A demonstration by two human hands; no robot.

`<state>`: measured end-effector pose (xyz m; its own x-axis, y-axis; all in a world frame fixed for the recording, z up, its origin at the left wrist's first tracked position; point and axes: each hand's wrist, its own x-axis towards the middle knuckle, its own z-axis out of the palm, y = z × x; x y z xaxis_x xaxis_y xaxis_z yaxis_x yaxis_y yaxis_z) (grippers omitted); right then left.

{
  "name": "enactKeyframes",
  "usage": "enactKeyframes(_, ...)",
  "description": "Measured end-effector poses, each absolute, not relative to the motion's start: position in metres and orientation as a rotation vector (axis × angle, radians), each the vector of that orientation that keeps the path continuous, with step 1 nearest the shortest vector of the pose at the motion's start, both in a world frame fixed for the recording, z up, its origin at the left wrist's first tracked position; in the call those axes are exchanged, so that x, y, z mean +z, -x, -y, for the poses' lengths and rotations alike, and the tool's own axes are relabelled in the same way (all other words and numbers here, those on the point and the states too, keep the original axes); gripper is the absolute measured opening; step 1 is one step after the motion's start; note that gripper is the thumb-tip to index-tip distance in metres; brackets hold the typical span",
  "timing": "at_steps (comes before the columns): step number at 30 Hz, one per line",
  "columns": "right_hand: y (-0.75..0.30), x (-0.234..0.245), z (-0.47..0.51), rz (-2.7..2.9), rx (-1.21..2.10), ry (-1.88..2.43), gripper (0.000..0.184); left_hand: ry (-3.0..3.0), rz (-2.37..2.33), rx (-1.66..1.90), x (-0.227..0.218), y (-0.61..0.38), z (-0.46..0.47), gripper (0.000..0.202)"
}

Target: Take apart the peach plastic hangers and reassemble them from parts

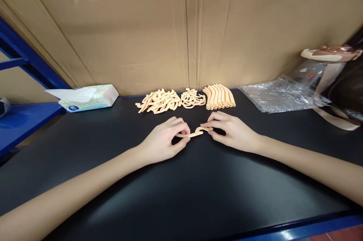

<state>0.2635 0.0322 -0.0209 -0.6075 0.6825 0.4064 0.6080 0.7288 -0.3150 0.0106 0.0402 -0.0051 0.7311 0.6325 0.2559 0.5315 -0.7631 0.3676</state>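
Observation:
Both of my hands meet over the middle of the black tabletop [181, 192]. My left hand [164, 140] pinches one end of a thin, curved peach-coloured plastic piece [194, 133]. My right hand [231, 131] pinches its other end, near a small hook shape. Behind them lie loose piles of the same peach pieces: a tangled heap [159, 101], a cluster of curled hook parts [193, 98], and a neat row of curved tubes [219, 96].
A tissue pack [89, 98] lies at the back left beside a blue shelf frame [25, 63]. Crumpled clear plastic bag [280, 95] and a brown-and-cream object [331, 59] sit at the back right. A cardboard wall [181, 25] closes off the rear.

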Motion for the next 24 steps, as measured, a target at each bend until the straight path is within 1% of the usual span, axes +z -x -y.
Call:
enactKeyframes(4, -0.264, -0.020, -0.032, 2.426, 0.248, 0.962, 0.026, -2.652, -0.916, 0.524, -0.004, -0.011, -0.039, 0.006)
enactKeyframes(10, -0.264, -0.020, -0.031, 2.422, 0.297, 0.964, 0.024, -2.634, -0.918, 0.516, -0.002, -0.012, -0.038, 0.006)
enactKeyframes(17, -0.265, -0.021, -0.034, 2.373, 0.288, 1.015, 0.011, -2.592, -0.940, 0.548, -0.005, -0.011, -0.043, 0.006)
enactKeyframes(24, -0.265, -0.022, -0.035, 2.359, 0.260, 1.022, 0.013, -2.587, -0.960, 0.589, -0.007, -0.010, -0.049, 0.007)
